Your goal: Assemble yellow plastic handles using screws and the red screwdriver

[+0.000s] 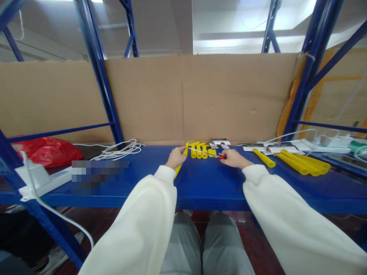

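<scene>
My left hand (174,157) is closed around a yellow tube (178,170) held at a slant, its upper end narrow above my fingers. My right hand (234,159) grips the red handle of a screwdriver (205,152). Its thin metal shaft points left, with the tip at or close to the held tube; contact cannot be made out. Behind the shaft lie several yellow tubes with crosspiece ends (198,154) in a row. Small yellow pieces (212,152) sit beside them. Past these is a stack of black-and-white cards (220,143).
More yellow tubes (305,164) lie on the blue shelf (206,187) at right, near printed cards (279,147) and white power strips (329,143). At left are a coiled white cable (122,149), a red plastic bag (50,151) and another power strip (54,181). Cardboard (200,99) walls the back.
</scene>
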A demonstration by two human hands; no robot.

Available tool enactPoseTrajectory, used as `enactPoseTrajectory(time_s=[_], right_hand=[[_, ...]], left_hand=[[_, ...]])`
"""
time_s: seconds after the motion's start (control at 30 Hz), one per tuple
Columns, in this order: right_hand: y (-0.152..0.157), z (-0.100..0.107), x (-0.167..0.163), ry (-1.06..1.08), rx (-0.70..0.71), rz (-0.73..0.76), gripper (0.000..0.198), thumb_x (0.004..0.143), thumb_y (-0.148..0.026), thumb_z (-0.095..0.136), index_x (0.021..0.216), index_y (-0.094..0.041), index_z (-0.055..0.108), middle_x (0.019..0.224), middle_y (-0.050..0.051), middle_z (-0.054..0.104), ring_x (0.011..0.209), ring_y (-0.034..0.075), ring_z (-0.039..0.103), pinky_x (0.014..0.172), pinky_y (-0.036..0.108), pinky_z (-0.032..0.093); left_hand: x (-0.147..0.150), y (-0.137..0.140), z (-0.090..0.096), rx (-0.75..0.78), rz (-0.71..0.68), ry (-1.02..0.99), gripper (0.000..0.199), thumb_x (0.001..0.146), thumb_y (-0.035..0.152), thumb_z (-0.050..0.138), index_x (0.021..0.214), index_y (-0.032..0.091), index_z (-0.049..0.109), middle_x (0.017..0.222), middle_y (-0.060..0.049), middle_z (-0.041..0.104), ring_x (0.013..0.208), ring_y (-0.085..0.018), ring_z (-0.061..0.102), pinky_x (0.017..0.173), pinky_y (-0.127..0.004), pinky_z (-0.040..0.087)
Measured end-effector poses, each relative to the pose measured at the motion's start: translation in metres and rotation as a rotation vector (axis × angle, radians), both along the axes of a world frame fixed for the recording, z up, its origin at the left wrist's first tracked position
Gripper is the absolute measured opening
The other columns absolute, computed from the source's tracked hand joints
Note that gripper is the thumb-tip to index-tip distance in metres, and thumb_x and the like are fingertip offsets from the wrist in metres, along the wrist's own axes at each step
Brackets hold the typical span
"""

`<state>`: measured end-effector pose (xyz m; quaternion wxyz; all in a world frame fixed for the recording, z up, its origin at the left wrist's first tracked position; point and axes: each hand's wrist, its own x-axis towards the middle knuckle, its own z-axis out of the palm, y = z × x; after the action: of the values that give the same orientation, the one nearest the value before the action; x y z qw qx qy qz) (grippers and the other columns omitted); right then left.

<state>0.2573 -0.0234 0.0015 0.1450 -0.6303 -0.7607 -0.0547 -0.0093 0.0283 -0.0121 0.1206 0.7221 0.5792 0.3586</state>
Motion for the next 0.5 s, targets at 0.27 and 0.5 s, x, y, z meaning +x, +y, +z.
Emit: enactPoseTrajectory(time_s=[0.27,0.5], right_hand=[[0.0007,-0.0023,0.0007,0.039,0.024,-0.057,0.013,0.082,-0.023,0.064,0.092,-0.018,0.07,0.084,0.007,0.075,0.076,0.02,0.068,0.063,0.024,0.041],[0.0027,-0.0016,0.0018,0.011,0.049,-0.026,0.011,0.081,-0.019,0.061,0.084,-0.017,0.073,0.094,0.011,0.076,0.085,0.021,0.069,0.07,0.024,0.045]], left_hand=[[0.0008,-0.0039,0.0031,-0.007,-0.007,0.02,0.051,0.085,0.011,0.066,0.135,0.014,0.067,0.127,-0.012,0.072,0.099,-0.023,0.074,0.089,-0.028,0.054],[0.0016,-0.0062,0.0041,-0.005,-0.01,0.019,0.05,0.084,0.01,0.066,0.134,0.017,0.068,0.125,-0.01,0.073,0.103,-0.024,0.074,0.091,-0.03,0.054]])
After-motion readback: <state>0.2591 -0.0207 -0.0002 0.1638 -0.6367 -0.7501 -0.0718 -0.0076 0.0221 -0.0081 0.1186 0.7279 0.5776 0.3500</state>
